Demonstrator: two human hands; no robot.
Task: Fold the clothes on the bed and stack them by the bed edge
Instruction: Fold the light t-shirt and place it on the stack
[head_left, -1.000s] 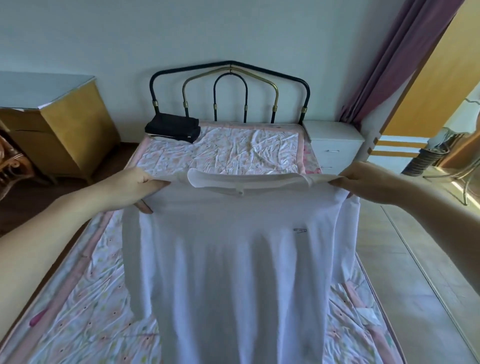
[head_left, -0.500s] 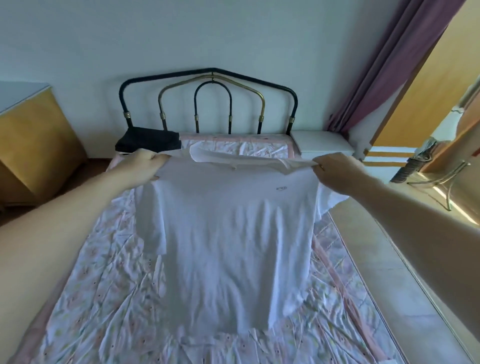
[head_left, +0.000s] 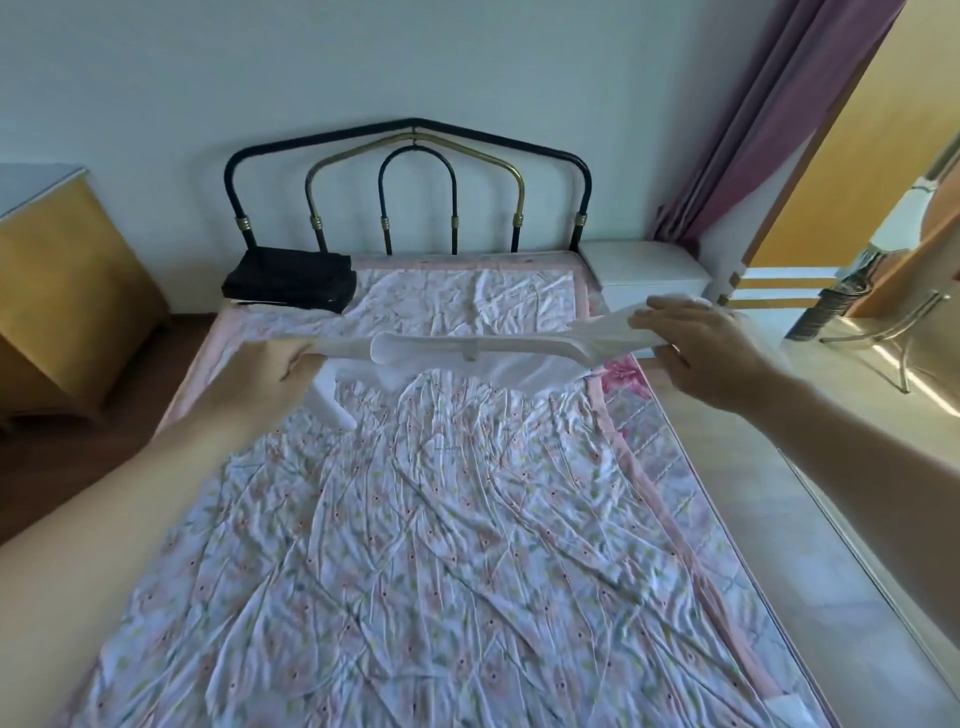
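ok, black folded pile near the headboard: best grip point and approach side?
Take the folded black pile by its thick near edge, coming from the foot of the bed with fingers under the bottom layer. It lies flat at the bed's left corner with the headboard just behind, so the far side is blocked.

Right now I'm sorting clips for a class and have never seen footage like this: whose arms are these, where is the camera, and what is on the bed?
The camera sits on a person's head, looking forward and down, so the arms are their own. The left hand and right hand each grip one shoulder of a white shirt, stretched out flat and seen nearly edge-on above the flowered bed sheet. A folded dark stack of clothes lies in the bed's far left corner by the metal headboard.
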